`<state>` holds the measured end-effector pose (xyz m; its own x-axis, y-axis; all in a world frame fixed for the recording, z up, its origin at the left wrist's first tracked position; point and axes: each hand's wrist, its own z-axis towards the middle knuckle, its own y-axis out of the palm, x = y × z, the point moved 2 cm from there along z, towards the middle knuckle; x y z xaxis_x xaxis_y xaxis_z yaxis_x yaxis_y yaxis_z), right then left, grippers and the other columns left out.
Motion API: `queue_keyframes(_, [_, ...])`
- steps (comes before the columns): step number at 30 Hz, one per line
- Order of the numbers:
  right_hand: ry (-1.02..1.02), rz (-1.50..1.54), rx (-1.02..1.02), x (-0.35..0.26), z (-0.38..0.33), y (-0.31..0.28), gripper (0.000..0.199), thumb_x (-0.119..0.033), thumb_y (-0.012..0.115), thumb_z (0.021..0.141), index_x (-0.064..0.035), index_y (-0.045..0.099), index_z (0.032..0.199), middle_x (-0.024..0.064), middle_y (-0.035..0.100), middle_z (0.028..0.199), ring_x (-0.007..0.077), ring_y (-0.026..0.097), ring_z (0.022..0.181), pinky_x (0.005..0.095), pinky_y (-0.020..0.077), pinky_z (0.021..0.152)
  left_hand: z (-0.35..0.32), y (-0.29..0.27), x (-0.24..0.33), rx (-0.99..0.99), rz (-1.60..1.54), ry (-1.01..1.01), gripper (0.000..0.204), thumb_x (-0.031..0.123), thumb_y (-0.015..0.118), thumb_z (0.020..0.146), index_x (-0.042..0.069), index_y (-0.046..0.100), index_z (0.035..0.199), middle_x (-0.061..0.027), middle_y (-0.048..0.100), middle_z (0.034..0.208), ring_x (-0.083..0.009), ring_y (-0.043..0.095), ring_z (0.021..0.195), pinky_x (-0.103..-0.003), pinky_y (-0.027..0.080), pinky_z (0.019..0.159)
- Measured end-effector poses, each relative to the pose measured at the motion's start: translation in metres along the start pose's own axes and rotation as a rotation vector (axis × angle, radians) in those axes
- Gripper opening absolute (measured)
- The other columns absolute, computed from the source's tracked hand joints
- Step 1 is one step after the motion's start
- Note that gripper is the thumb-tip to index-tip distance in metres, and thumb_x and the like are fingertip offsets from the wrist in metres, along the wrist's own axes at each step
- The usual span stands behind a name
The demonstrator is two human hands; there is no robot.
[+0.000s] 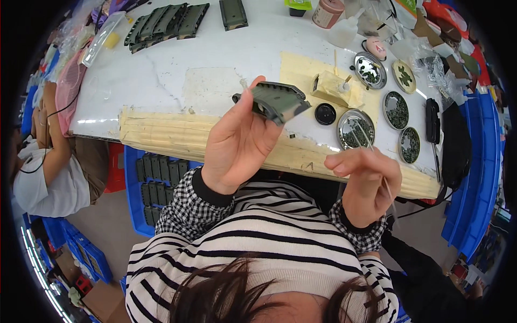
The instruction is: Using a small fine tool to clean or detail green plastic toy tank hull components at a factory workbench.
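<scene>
My left hand is raised over the table's near edge and grips a dark green camouflaged plastic part between thumb and fingers. My right hand is closed around a thin stick-like tool that points up toward a round metal dish of small dark green pieces. A small black round cap lies on the table between the hands.
Several more round dishes of green bits sit at the right. A yellowish block rests on a tan sheet. Rows of green parts lie at the far left. A blue crate of parts sits below. Another person sits left.
</scene>
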<state>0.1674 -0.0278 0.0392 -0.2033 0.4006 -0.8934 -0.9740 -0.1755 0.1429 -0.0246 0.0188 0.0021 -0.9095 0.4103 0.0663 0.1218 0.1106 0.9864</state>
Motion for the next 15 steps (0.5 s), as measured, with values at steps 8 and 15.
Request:
queue_keyframes(8, [0.583, 1.298, -0.651, -0.054, 0.009, 0.07, 0.025, -0.028, 0.062, 0.094, -0.0035, 0.058, 0.099, 0.0226, 0.061, 0.097, 0.0339, 0.06, 0.086, 0.0431, 0.0486, 0.072, 0.019, 0.006, -0.007, -0.102, -0.419, -0.227, 0.058, 0.036, 0.055, 0.097, -0.01, 0.036, 0.126, -0.0214, 0.045, 0.124, -0.025, 0.059, 0.109, -0.029, 0.055, 0.096])
queue_keyframes(15, [0.664, 1.641, -0.578, -0.079, 0.001, 0.097, 0.036, -0.031, 0.056, 0.097, 0.0022, 0.046, 0.085, 0.0083, 0.052, 0.074, 0.0127, 0.05, 0.063, 0.0212, 0.0381, 0.052, 0.014, 0.005, -0.012, -0.042, -0.334, -0.166, 0.06, 0.037, 0.056, 0.096, -0.013, 0.036, 0.121, -0.0239, 0.05, 0.119, -0.0242, 0.063, 0.104, -0.028, 0.056, 0.095])
